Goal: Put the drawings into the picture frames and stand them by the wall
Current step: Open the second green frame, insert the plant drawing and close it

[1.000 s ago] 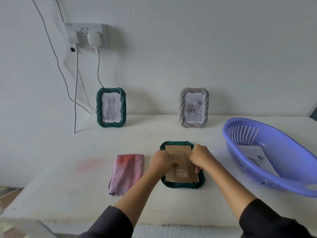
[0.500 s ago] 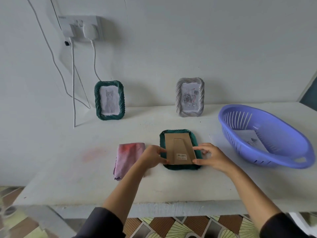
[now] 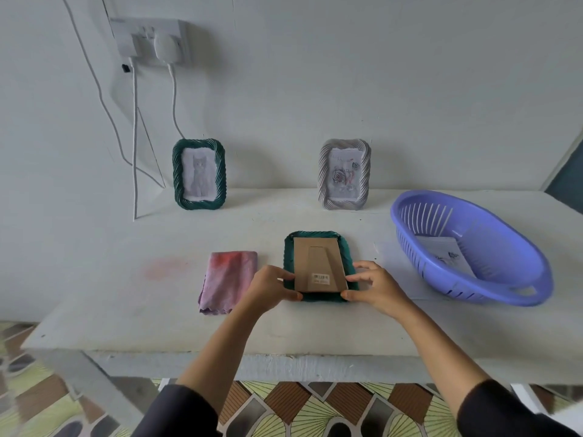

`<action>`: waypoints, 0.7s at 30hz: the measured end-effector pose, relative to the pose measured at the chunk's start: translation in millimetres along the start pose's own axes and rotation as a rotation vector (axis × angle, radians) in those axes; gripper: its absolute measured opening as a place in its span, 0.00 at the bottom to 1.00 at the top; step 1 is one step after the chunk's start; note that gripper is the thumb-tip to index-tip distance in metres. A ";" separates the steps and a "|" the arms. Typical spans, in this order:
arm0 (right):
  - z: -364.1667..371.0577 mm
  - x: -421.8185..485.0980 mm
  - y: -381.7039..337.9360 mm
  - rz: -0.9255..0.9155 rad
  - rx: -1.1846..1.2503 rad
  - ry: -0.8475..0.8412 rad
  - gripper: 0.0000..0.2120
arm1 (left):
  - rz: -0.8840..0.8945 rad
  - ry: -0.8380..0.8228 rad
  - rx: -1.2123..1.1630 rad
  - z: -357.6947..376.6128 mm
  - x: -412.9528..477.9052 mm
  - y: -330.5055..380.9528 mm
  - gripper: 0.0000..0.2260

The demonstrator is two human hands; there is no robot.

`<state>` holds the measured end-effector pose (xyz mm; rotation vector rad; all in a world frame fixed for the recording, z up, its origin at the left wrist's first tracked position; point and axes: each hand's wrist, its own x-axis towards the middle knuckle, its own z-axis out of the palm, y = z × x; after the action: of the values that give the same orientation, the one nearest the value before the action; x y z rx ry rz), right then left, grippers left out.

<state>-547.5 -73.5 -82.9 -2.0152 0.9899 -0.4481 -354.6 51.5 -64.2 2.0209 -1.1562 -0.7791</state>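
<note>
A dark green picture frame (image 3: 315, 238) lies face down on the white table (image 3: 284, 335), its brown cardboard back (image 3: 317, 263) up with a barcode sticker near the front. My left hand (image 3: 273, 287) grips its front left corner. At the front right corner my right hand (image 3: 375, 287) grips the frame. A green frame with a cat drawing (image 3: 199, 175) and a grey frame with a rose drawing (image 3: 344, 174) stand against the wall. Another drawing sheet (image 3: 444, 253) lies in the purple basket (image 3: 517, 291).
A folded pink cloth (image 3: 227, 279) lies left of the flat frame, with a faint pink stain (image 3: 164, 268) further left. White cables (image 3: 135, 137) hang from a wall socket (image 3: 151, 39) down to the table's back left. Patterned floor shows below the table's front edge.
My hands slid from the top of the cardboard back to the frame's front corners. The camera pulled back, so the table's front edge and the floor came into view.
</note>
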 end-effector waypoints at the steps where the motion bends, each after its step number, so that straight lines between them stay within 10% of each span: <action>1: 1.4 -0.1 0.7 -0.003 -0.006 0.012 0.22 | 0.001 0.000 0.002 0.9 -0.8 -0.1 0.21; 21: 0.0 -6.1 2.7 -0.049 -0.047 0.032 0.19 | 0.076 0.074 0.200 8.4 -12.1 2.6 0.09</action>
<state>-552.6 -69.7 -84.8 -2.0838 0.9803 -0.4890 -367.5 59.1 -65.2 2.1341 -1.3040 -0.5645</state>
